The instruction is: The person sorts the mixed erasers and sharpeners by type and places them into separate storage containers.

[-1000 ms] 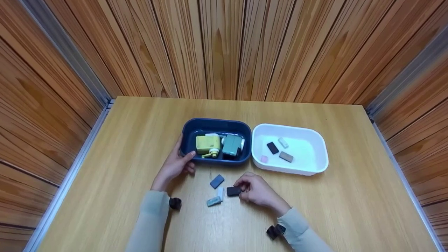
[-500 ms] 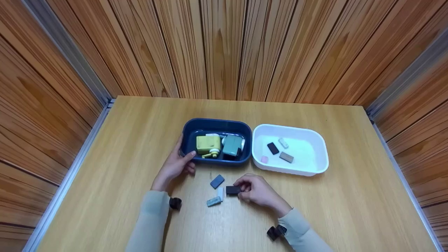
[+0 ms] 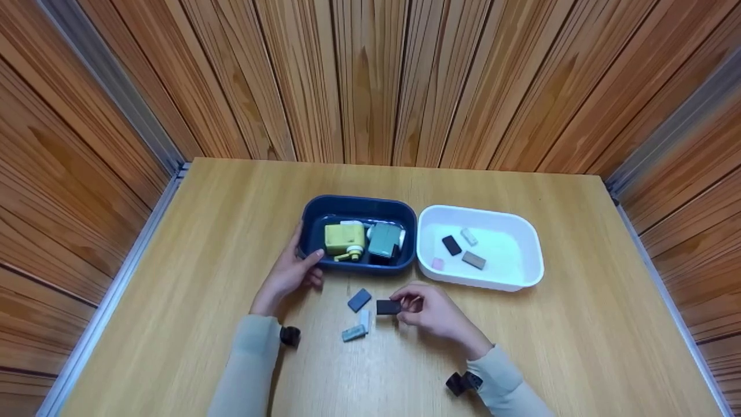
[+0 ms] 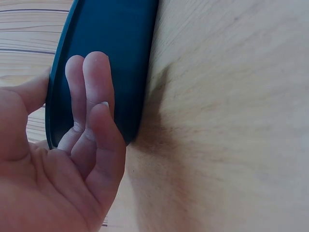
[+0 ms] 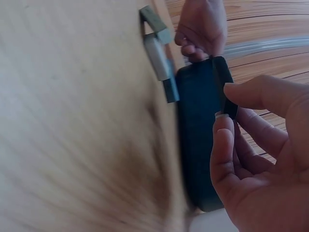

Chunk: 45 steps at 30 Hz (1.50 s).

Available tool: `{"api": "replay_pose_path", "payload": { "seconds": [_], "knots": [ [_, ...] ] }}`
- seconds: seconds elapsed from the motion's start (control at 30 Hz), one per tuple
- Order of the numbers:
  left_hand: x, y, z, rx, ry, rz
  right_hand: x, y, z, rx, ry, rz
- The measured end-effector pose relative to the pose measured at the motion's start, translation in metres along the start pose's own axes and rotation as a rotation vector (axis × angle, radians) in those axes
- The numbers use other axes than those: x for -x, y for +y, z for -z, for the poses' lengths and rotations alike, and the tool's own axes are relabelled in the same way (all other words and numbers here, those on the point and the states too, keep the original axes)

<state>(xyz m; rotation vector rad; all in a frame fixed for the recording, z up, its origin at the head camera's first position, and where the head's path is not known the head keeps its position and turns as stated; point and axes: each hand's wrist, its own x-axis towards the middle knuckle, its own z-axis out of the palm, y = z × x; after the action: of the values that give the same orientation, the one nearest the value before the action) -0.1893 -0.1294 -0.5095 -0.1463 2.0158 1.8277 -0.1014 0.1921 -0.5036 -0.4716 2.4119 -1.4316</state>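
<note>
My right hand (image 3: 431,310) pinches a small black rectangular block (image 3: 388,307) between thumb and fingers. In the right wrist view the black block (image 5: 223,87) stands apart from the tabletop. A blue block (image 3: 359,300), a white block (image 3: 365,321) and a teal block (image 3: 354,333) lie on the table just left of it. My left hand (image 3: 289,271) holds the near left corner of a navy bin (image 3: 359,268), thumb at the rim. From the left wrist, several fingers (image 4: 99,87) show in front of the bin's outer wall.
Inside the navy bin lie a yellow boxy device (image 3: 344,238) with a small crank-like arm and a teal boxy device (image 3: 384,239). A white bin (image 3: 521,255) stands against its right side, holding several small blocks: black (image 3: 451,245), grey-brown (image 3: 473,259), white and pink.
My right hand has lifted the black block a little and moved slightly away from me and to the right. My left hand and both bins stay in place.
</note>
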Motion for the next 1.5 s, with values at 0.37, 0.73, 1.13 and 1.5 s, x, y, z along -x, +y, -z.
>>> {"api": "replay_pose_path", "payload": {
  "seconds": [0.37,0.73,1.13,1.5],
  "knots": [
    [-0.003,-0.005,-0.002,-0.039,0.026,-0.023,0.009,-0.018,0.008,0.023,0.054,0.089],
    [-0.002,-0.002,-0.001,-0.031,0.024,-0.012,0.019,-0.034,0.02,-0.013,0.064,0.086],
    [-0.003,-0.004,0.0,-0.028,0.012,-0.02,0.028,-0.037,0.032,-0.016,0.114,0.097],
    [-0.002,-0.004,0.001,-0.018,-0.001,-0.033,0.05,-0.016,0.049,-0.04,0.175,0.036]
  ]
}}
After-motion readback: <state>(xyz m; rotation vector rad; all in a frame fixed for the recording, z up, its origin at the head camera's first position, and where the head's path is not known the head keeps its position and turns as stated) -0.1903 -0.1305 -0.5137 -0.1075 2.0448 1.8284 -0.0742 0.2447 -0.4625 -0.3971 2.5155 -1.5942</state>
